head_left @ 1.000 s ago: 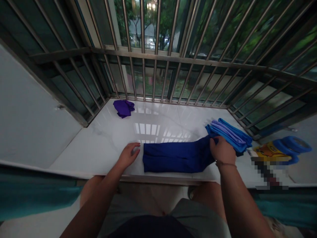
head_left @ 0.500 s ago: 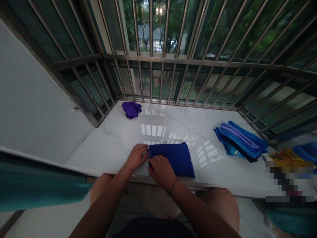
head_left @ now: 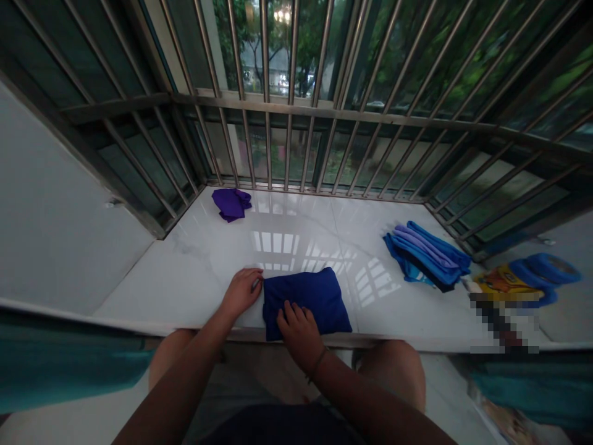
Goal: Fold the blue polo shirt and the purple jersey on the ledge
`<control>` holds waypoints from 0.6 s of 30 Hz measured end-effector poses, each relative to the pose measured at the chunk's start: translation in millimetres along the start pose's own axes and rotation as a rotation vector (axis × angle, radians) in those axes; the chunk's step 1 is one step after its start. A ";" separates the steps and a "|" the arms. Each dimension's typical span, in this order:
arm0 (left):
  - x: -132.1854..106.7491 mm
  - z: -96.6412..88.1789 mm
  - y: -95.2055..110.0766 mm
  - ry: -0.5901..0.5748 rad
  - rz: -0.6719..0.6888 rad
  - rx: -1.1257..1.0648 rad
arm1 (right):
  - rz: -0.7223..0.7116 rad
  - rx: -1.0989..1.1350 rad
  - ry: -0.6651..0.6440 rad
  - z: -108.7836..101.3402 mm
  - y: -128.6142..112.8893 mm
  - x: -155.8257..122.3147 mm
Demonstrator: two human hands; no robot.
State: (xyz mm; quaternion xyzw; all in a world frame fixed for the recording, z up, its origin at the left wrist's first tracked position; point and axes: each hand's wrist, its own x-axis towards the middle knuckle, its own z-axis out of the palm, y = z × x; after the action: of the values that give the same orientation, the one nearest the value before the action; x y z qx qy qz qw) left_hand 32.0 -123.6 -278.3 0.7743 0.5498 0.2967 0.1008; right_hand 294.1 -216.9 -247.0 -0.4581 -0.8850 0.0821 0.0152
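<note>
A dark blue cloth (head_left: 319,296), folded into a small rectangle, lies at the near edge of the white marble sill (head_left: 194,272). My right hand (head_left: 297,330) rests flat on its near left part, fingers spread. My left hand (head_left: 241,290) lies on the sill at the cloth's left edge, its fingers curled against the corner. Whether those fingers pinch the fabric is not clear.
A stack of folded blue and lilac cloths (head_left: 426,254) sits at the right of the sill. A crumpled purple cloth (head_left: 230,203) lies at the far left corner. Metal window bars (head_left: 287,105) fence the sill on three sides. A blue and yellow object (head_left: 523,281) lies further right.
The long blue cloth was folded in half from right to left. My right hand then moved from its left edge onto its top, pressing it flat. My left hand stayed by the left edge.
</note>
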 end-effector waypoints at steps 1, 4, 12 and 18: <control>0.0 0.2 -0.1 0.001 -0.002 -0.001 | -0.001 0.009 -0.012 -6.6 -0.7 -1.4; 0.1 1.4 -1.7 0.009 -0.002 -0.009 | 0.068 0.133 -0.043 -37.5 5.7 0.0; -0.1 5.0 -8.9 0.025 0.001 -0.002 | 0.454 0.703 0.488 -152.8 112.4 30.4; 0.5 6.9 -11.0 0.051 -0.001 -0.018 | 0.656 1.001 0.904 -223.4 245.3 70.4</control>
State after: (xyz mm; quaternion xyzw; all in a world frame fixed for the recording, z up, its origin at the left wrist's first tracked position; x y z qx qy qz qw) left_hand 27.4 -117.8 -288.9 0.7653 0.5497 0.3215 0.0939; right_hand 474.3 8.8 -69.1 -0.6258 -0.4674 0.2789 0.5587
